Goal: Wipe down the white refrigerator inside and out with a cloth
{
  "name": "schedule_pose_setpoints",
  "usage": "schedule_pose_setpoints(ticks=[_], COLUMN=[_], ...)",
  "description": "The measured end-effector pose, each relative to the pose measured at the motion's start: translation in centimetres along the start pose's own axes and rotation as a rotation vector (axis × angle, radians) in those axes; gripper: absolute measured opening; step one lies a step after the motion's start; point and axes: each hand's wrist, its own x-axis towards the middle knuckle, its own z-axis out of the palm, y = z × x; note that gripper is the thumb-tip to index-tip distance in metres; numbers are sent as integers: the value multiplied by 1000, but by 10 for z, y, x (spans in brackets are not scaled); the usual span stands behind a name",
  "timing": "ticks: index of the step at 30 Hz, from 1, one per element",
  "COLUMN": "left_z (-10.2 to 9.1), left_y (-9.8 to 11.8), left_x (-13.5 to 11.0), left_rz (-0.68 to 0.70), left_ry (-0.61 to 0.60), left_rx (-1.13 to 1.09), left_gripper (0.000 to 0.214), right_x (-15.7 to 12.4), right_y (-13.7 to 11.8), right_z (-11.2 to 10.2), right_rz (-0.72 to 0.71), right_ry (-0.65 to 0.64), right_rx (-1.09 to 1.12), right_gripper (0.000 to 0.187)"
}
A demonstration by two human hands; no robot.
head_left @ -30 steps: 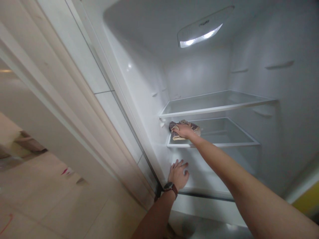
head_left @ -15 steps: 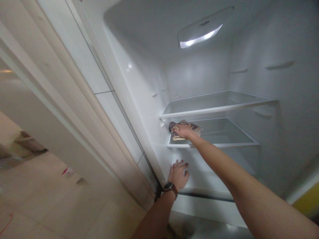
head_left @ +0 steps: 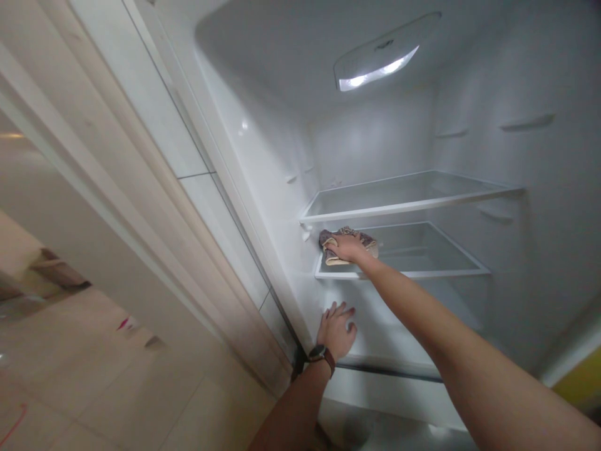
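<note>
My right hand reaches into an open white fridge and presses down on a crumpled brown and beige cloth at the left front corner of the lower glass shelf. Its fingers are curled over the cloth. My left hand, with a dark watch on the wrist, lies flat with fingers spread on the white ledge below that shelf, near the fridge's left wall. It holds nothing.
An upper glass shelf sits just above the cloth. A lit lamp shines in the fridge ceiling. The fridge's left wall and a pale door frame run down the left. Beige tiled floor lies below left.
</note>
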Motion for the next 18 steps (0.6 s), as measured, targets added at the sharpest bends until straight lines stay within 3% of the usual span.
schedule_pose_setpoints(ticks=[18], left_z=[-2], left_y=[2], left_x=[-1], left_rz=[-13], left_ry=[-10], left_rx=[-9], left_gripper=[50], right_x=[0], right_y=[0], right_z=[1], right_rz=[-9], right_ry=[9], right_rx=[7], right_gripper=[65])
